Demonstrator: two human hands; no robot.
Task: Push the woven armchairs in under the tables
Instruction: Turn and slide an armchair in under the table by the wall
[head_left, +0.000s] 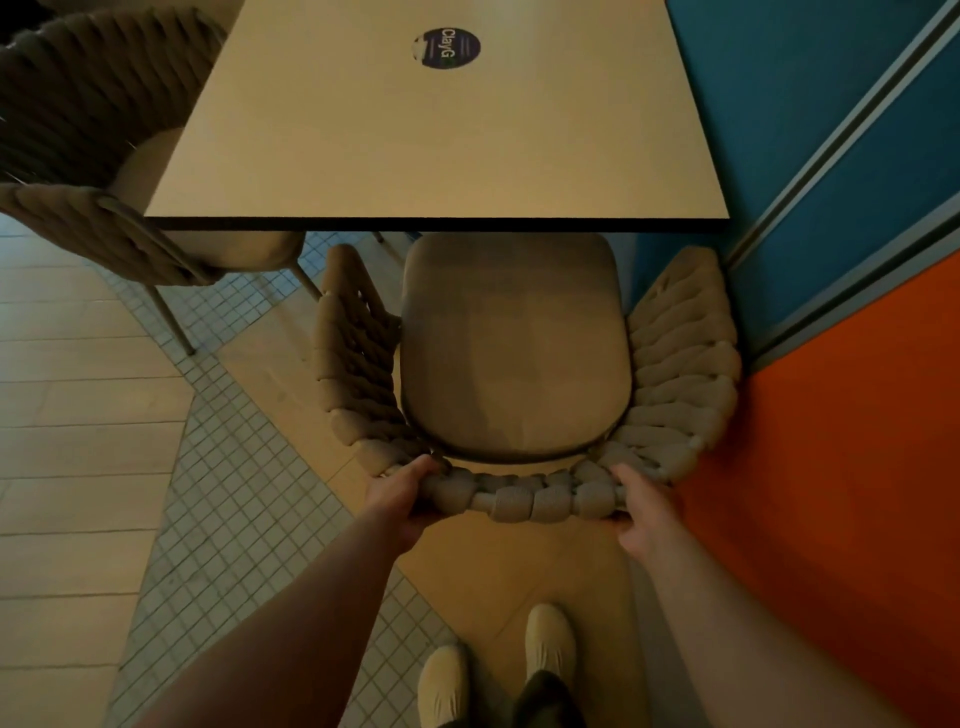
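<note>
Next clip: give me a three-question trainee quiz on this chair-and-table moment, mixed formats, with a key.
1. True or false: both hands grip the back rim of the woven armchair.
2. The side of this armchair nearest the blue and orange wall is: A) the person's left, B) the person's right.
3. Fill in: only the front edge of the seat cushion reaches the edge of the ____.

Key:
1. True: left hand and right hand hold the rim.
2. B.
3. table; a second armchair stands at its left side.
</note>
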